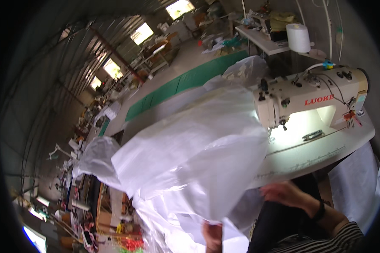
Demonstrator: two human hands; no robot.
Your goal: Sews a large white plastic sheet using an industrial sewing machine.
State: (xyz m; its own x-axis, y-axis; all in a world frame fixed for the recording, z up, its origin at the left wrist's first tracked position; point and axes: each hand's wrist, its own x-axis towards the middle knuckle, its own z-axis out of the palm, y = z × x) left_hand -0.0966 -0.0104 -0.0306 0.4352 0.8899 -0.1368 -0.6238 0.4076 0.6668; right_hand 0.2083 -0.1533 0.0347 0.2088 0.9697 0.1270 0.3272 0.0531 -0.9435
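Left hand (212,236), at lower edge: fingers pinched on the bottom edge of the sheet (190,156). Sheet: white, translucent, billowed upward, covering the left part of the table (325,154) and hiding the left end of the sewing machine (312,99). Right hand (285,193), blurred, just below the table edge beside the sheet: fingers loosely spread, grip state indeterminate. Black band on right wrist, striped sleeve behind. Machine: cream, lamp lit over the needle area. White thread cone (298,37) behind the machine.
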